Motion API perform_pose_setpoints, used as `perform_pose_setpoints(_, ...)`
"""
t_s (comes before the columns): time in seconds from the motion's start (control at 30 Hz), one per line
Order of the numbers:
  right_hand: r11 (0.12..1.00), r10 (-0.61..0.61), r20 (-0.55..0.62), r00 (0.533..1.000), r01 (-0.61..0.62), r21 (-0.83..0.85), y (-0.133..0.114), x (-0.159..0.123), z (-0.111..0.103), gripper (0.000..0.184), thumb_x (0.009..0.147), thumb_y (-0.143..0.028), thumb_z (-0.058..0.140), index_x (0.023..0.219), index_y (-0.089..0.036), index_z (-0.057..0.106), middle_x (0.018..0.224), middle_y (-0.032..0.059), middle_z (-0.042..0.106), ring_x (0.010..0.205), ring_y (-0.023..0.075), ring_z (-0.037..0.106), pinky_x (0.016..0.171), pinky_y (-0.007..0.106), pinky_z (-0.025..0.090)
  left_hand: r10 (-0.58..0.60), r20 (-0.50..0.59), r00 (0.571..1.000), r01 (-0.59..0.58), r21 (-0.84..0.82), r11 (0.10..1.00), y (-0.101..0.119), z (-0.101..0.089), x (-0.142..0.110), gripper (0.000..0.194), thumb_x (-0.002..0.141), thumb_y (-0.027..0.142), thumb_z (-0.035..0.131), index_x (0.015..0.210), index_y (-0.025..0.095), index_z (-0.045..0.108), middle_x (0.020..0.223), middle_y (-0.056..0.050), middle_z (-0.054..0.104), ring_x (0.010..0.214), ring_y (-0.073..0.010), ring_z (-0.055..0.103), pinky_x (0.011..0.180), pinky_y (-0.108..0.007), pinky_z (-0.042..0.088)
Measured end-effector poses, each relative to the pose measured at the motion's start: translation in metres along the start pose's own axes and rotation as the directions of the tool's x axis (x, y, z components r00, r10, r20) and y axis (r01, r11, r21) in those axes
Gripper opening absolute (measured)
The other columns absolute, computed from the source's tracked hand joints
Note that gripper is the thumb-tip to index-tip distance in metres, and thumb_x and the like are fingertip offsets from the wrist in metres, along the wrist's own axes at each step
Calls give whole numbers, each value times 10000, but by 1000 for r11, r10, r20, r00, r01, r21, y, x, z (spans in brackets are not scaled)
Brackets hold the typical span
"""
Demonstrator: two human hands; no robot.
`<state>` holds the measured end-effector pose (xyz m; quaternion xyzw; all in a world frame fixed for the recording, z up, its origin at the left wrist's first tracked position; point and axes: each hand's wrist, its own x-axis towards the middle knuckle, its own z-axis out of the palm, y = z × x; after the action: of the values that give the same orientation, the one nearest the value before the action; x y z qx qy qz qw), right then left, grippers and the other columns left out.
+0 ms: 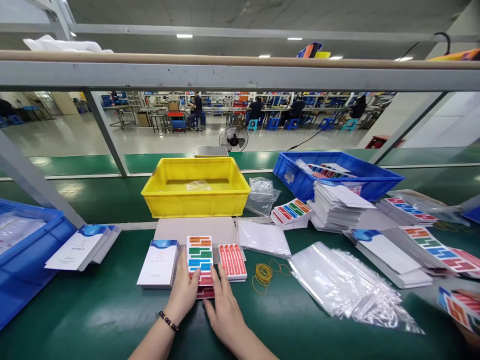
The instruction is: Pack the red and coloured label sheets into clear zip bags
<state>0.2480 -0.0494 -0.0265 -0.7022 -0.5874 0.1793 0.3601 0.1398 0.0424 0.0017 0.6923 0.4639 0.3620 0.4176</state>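
A stack of cards with orange, green, blue and red sticker shapes lies upright to me between both hands. My left hand presses its left side, fingers along the edge and thumb over the lower front. My right hand lies along the right side, fingers extended, thumb near the lower end. Red cards show under the lower edge. Left of them is a stack of white booklets with blue tops. A stack of red-and-white striped cards sits just right. The undersides of my fingers are hidden.
Behind stands a yellow bin. Rubber bands and clear plastic bags lie right. Blue bins stand at left and back right. Card stacks crowd the right; another person's hand holds cards there.
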Motion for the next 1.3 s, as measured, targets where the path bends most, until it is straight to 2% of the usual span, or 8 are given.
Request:
perform_pose_setpoints(0.13,954,-146,-3,989,140,-264,11,1,10,809,708,-18,499,1411,-261,181,1444,125,278,1228,296,423,872,368,503,-69,88,994,61,91,994,1,0,-13,668,848,418,356,1398,107,140,1485,-171,176,1361,-260,154,1108,-464,151)
perform_pose_setpoints(0.37,904,-225,-52,973,189,-382,11,23,14,565,798,-92,469,1334,-251,384,1233,134,547,1070,273,569,763,325,551,-86,95,992,74,133,988,0,0,-16,643,852,394,350,1395,95,178,1486,-169,177,1365,-258,131,1116,-447,117)
perform_pose_setpoints(0.53,900,-153,-20,988,131,-417,8,29,1,616,766,-100,493,1335,-298,366,1297,107,490,1087,294,547,765,358,540,-2,116,993,-16,158,987,13,-13,-34,618,838,360,423,1388,148,238,1490,-137,182,1363,-279,130,1102,-482,161)
perform_pose_setpoints(0.7,878,-288,-81,954,230,-420,17,16,-6,715,783,-232,532,1402,-295,181,1433,99,291,1188,338,435,837,422,484,165,-15,986,-156,257,954,19,-53,-43,485,849,320,430,1325,272,357,1473,-62,254,1353,-252,189,1090,-457,216)
perform_pose_setpoints(0.87,884,-318,-111,941,253,-393,19,4,2,708,799,-235,516,1404,-307,156,1451,85,232,1220,369,372,905,491,405,-70,-340,938,145,202,969,-10,-102,-20,580,845,438,388,1348,176,269,1441,-144,280,1328,-277,240,1075,-485,229)
perform_pose_setpoints(1.0,878,-345,-158,925,259,-402,19,9,5,738,796,-223,522,1405,-298,112,1428,100,253,1248,369,319,982,553,293,-355,-226,907,379,70,923,-33,-119,-9,704,803,535,385,1360,127,245,1421,-180,314,1228,-312,413,999,-473,356)
perform_pose_setpoints(1.13,874,-332,-152,931,243,-421,31,18,-6,791,777,-306,557,1409,-258,85,1398,140,269,1246,380,309,975,560,301,-341,-162,926,369,198,908,-41,-114,-16,663,747,515,468,1281,129,394,1323,-154,469,1189,-332,450,968,-467,384)
perform_pose_setpoints(1.3,904,-213,-228,950,103,-415,54,25,-24,803,737,-200,519,1403,-256,74,1414,124,223,1274,365,273,994,551,282,-332,-202,921,375,240,895,-42,-104,-23,640,753,515,434,1283,161,377,1338,-131,456,1221,-323,417,978,-448,371)
